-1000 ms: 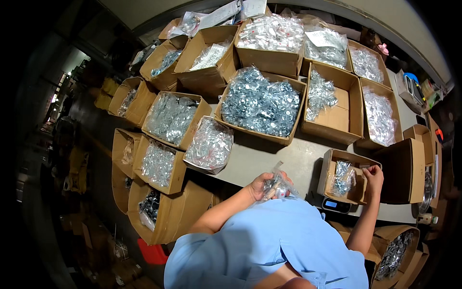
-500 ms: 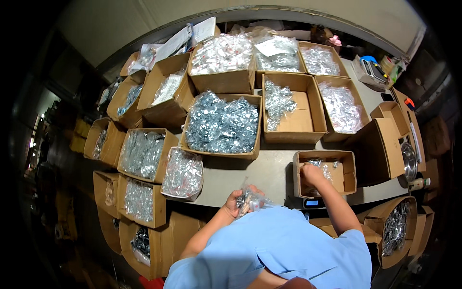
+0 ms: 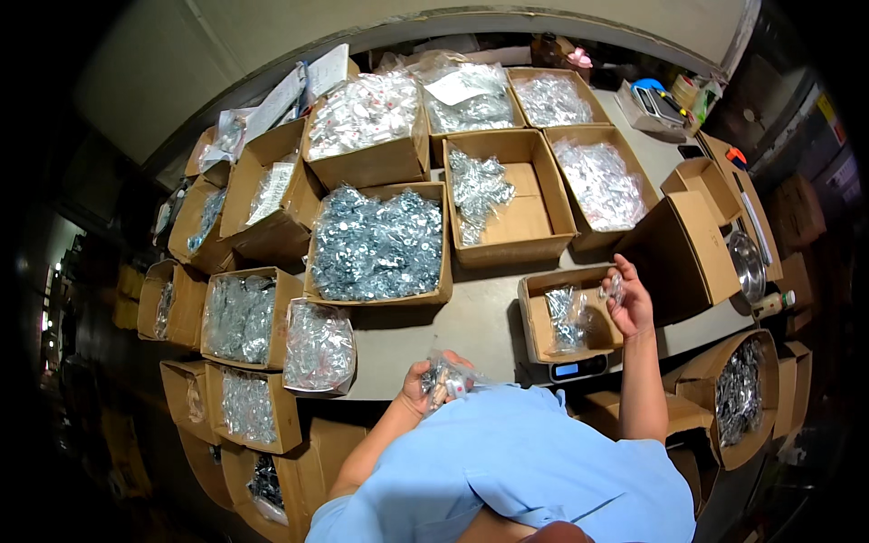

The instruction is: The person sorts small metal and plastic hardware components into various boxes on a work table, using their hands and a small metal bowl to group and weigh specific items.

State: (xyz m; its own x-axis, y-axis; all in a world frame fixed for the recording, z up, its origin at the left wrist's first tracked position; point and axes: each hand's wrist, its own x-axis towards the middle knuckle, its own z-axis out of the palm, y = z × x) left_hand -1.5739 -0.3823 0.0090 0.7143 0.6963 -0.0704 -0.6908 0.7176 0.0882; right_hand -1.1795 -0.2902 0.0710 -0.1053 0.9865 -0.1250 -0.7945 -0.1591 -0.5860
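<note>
My left hand [image 3: 417, 387] is closed round a clear plastic bag [image 3: 451, 380] of small mixed parts, close to the blue shirt front. Raised over the right edge of a small cardboard box [image 3: 536, 342], my right hand [image 3: 632, 306] pinches a small clear packet [image 3: 613, 290]; its contents are too small to make out. Inside that box lies a heap of small bagged metal parts [image 3: 567, 317]. The box rests on a digital scale [image 3: 581, 368] with a lit blue display.
Beyond my hands stands a large box of metal-part packets [image 3: 378, 244]. A partly filled box [image 3: 534, 204] is to its right. Several more boxes line the left side and back. Right of the scale are a tall carton [image 3: 683, 258] and a metal bowl [image 3: 746, 261].
My right hand has come up out of the small box and moved right, with a small packet in its fingers. My left hand still holds the bag. The whole view has shifted slightly.
</note>
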